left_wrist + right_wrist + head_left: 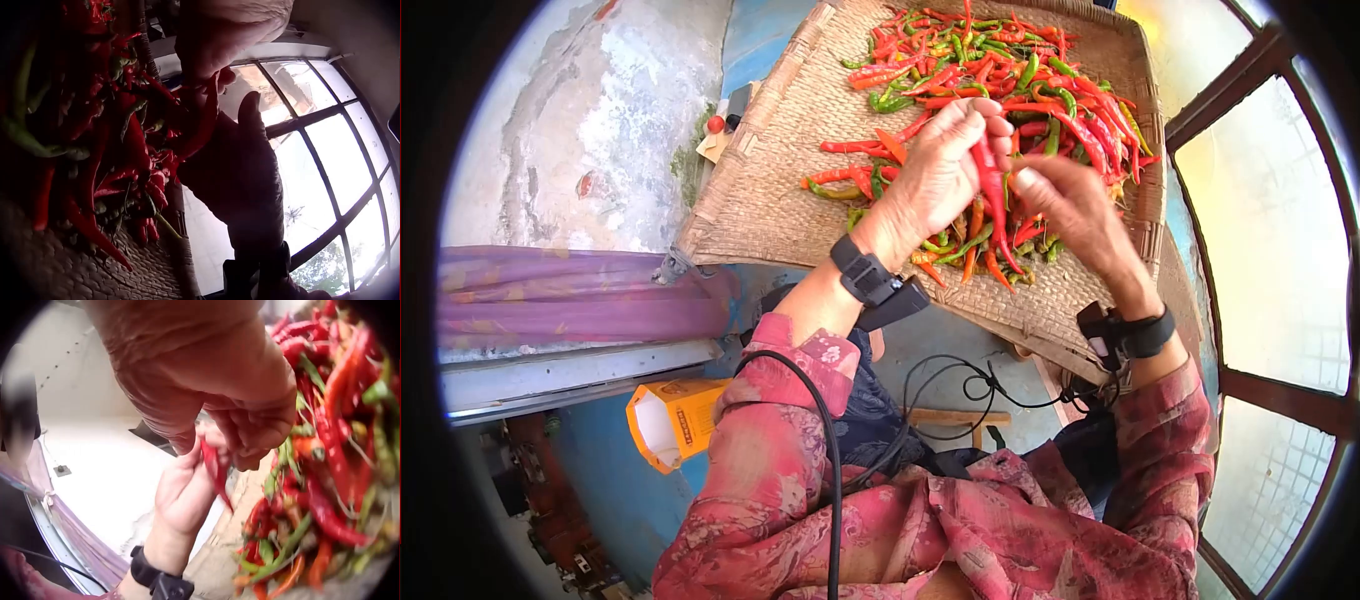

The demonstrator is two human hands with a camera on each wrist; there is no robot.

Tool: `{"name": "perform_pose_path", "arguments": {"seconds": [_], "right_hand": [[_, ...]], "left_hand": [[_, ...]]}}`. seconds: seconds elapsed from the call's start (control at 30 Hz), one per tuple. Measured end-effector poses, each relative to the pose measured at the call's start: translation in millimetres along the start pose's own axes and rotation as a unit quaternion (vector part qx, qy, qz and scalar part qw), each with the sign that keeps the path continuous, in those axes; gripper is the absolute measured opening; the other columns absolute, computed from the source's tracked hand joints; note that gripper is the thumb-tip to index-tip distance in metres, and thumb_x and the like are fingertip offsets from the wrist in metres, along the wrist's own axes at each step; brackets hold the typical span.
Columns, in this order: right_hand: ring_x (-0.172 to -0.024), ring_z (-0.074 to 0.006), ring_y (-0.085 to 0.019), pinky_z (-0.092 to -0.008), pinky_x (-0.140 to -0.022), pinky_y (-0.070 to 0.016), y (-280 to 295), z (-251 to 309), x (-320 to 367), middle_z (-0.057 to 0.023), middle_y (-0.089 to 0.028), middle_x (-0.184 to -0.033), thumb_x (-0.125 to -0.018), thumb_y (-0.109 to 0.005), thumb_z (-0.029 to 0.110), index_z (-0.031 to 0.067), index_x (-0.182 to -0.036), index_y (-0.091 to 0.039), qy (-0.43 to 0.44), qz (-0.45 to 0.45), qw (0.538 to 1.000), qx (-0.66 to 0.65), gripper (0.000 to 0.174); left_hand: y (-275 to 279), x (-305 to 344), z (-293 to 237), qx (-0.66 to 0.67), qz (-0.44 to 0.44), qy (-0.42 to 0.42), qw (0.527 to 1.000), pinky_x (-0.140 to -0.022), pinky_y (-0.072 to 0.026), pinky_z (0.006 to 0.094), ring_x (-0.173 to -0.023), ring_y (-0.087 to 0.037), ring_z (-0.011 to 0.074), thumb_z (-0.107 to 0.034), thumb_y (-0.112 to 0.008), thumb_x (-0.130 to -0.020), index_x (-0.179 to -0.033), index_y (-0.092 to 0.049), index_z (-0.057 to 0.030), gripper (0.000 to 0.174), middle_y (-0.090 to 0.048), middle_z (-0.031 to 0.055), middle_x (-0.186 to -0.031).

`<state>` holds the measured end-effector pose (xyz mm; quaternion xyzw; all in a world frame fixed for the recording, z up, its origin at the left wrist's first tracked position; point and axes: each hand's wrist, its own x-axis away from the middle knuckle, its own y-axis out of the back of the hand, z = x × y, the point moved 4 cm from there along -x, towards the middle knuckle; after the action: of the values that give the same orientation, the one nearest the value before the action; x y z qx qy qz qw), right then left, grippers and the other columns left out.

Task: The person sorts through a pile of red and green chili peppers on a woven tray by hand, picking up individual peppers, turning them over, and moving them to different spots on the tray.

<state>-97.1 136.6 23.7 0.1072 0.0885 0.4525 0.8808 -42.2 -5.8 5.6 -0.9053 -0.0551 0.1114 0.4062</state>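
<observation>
A long red pepper (pixel 992 195) hangs tip down from the left hand (pixel 937 170), its upper end pinched between thumb and fingers. The right hand (pixel 1080 210) is close beside it, fingers loosely bent toward the pepper. In the left wrist view, the right hand's thumb stands apart from the red pepper (pixel 205 128); whether its fingers touch the pepper is hidden. The right wrist view shows the right hand (pixel 206 375) above the left hand (pixel 183 497). Beneath both hands, red and green peppers (pixel 1090 130) lie heaped on a woven tray (pixel 785 160).
Window frames (pixel 1220 90) rise along the right. A purple cloth (pixel 580 297) and an orange box (pixel 690 420) are at the left. Black cables (pixel 940 375) loop below the tray, near a small wooden stool (pixel 960 417). Small objects lie by the tray's left edge.
</observation>
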Motion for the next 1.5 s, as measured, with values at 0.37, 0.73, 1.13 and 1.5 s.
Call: {"name": "perform_pose_path", "arguments": {"seconds": [0.37,0.73,1.13,1.5], "right_hand": [[-0.055,-0.0096,-0.049,-0.0278,-0.05,-0.0385,46,-6,-4,-0.0018,-0.055,-0.059,-0.09,-0.055,0.03,-0.0009,-0.076,-0.059,-0.01,-0.102,0.987,0.122,0.035],[-0.075,-0.0273,-0.06,-0.0344,-0.066,-0.0471,76,9,1,-0.0157,-0.061,-0.083,-0.085,-0.061,0.019,0.0017,-0.101,-0.062,0.166,-0.313,0.863,0.359,0.023],[-0.068,-0.0208,-0.065,-0.0329,-0.059,-0.0488,9,-8,4,-0.0167,-0.062,-0.07,-0.088,-0.06,0.023,-0.0017,-0.095,-0.061,0.067,-0.106,0.976,0.179,0.026],[-0.062,-0.0083,-0.051,-0.0241,-0.055,-0.0422,35,-1,-6,-0.003,-0.062,-0.076,-0.09,-0.056,0.023,-0.0026,-0.106,-0.058,-0.011,-0.031,0.999,0.02,0.031]], "left_hand": [[56,-26,-18,-0.538,-0.157,-0.063,0.826,-0.078,-0.0486,0.0258,-0.084,-0.059,0.013,-0.017,-0.055,-0.09,-0.107,-0.056,-0.0013,0.023,-0.061,0.0081,-0.097],[66,-47,0,-0.83,-0.043,-0.091,0.548,-0.086,-0.0444,0.0421,-0.102,-0.054,0.0357,-0.002,-0.055,-0.078,-0.111,-0.054,-0.0084,0.033,-0.055,0.0177,-0.109],[-25,28,19,-0.701,0.031,-0.217,0.679,-0.085,-0.0487,0.0398,-0.104,-0.056,0.0367,0.01,-0.047,-0.075,-0.113,-0.05,-0.0026,0.04,-0.056,0.0199,-0.11],[16,10,-30,-0.786,-0.038,-0.166,0.594,-0.079,-0.0482,0.0404,-0.09,-0.06,0.0348,0.0,-0.05,-0.08,-0.107,-0.055,-0.0028,0.028,-0.061,0.0182,-0.098]]}}
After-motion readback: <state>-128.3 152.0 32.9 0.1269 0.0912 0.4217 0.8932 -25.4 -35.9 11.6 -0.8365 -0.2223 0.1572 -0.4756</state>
